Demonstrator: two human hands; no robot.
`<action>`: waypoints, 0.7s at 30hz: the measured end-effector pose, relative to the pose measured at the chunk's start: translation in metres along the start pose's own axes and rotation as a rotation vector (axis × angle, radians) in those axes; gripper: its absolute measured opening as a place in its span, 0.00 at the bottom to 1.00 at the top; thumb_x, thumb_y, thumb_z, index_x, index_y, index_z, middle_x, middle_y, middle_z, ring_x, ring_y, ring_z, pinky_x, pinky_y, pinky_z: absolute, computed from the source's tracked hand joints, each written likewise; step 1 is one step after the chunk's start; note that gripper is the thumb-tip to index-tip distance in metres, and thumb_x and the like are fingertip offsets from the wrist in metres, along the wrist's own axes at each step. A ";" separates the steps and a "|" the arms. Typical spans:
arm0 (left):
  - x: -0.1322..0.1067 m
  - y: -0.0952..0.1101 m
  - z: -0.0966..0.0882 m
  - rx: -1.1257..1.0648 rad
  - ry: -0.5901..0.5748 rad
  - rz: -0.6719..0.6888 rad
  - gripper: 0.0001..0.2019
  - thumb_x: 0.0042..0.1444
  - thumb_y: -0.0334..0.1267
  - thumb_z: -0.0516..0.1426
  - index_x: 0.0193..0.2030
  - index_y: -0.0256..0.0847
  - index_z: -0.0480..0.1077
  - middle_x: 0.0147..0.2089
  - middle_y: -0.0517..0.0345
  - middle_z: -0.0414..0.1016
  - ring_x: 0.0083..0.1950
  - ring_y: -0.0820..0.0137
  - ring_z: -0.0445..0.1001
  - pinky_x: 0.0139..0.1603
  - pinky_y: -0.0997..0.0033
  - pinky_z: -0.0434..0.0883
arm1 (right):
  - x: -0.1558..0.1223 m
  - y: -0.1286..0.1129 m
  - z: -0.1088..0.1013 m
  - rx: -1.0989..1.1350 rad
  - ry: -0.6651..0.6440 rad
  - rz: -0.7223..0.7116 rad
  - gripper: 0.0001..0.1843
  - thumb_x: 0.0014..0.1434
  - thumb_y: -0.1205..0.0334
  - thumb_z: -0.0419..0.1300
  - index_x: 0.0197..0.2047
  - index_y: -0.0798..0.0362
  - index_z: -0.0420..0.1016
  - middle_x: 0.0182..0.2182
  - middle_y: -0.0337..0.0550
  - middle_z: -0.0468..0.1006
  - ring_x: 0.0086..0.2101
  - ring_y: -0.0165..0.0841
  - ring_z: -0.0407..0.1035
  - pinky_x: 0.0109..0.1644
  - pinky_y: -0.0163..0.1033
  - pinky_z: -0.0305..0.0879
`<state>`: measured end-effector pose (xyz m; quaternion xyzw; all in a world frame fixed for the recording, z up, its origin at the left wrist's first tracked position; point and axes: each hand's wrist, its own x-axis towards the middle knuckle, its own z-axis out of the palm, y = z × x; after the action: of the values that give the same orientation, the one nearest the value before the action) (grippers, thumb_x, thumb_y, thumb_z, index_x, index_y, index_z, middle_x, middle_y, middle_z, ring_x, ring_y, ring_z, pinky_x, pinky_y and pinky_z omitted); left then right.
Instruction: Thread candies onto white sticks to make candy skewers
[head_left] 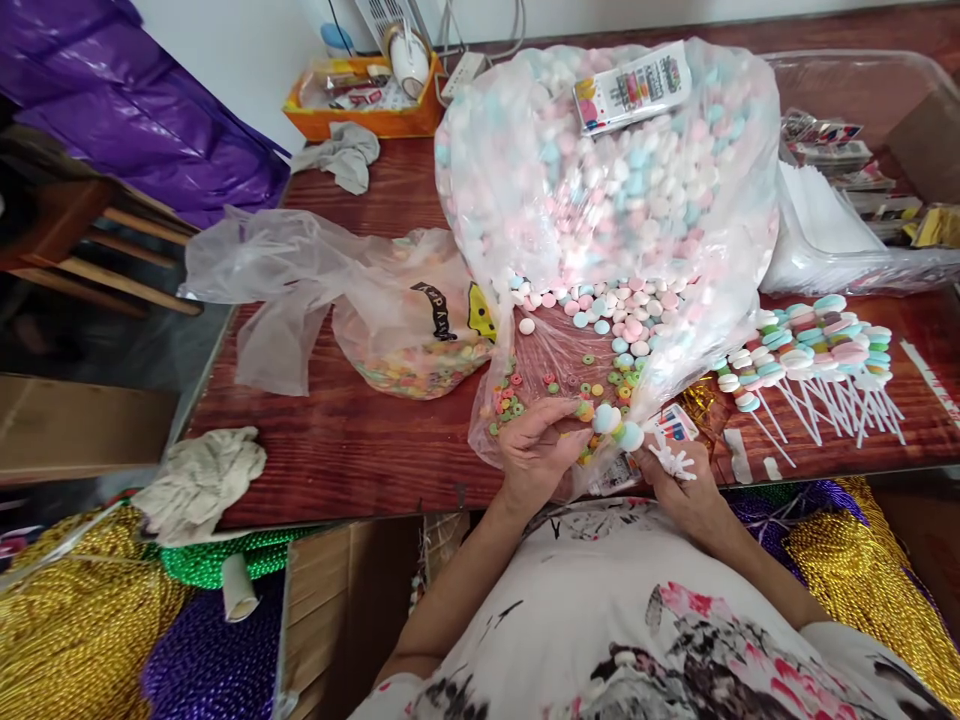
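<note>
Set between the two hands, over the near edge of the clear plastic bag point(690, 340): short row of blue and yellow-green candies point(619, 429), apparently threaded, with left hand point(538, 447) drawn nearly closed to pinch the left end and right hand point(686, 485) curled around a white branched plastic piece point(671, 460), grip partly hidden. Could crack or drop a candy if pinched too hard or off-centre, losing it among the loose candy rings point(626, 378). Might also spill pastel tablet candies point(636, 300) by tugging the bag, or knock the candy skewers point(814, 350) with a stray right wrist.
</note>
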<state>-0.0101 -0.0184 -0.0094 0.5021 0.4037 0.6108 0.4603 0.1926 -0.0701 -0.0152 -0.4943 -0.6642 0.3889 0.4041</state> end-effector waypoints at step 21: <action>-0.013 0.002 0.017 -0.200 -0.239 -0.460 0.16 0.50 0.53 0.71 0.37 0.42 0.85 0.36 0.52 0.85 0.38 0.64 0.81 0.47 0.61 0.79 | -0.009 0.010 0.008 -0.026 0.057 -0.150 0.15 0.67 0.72 0.54 0.28 0.50 0.64 0.21 0.32 0.63 0.21 0.28 0.56 0.27 0.36 0.54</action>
<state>0.0068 -0.0307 -0.0076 0.4179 0.3877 0.4633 0.6786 0.1903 -0.0778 -0.0290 -0.4592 -0.6925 0.3346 0.4446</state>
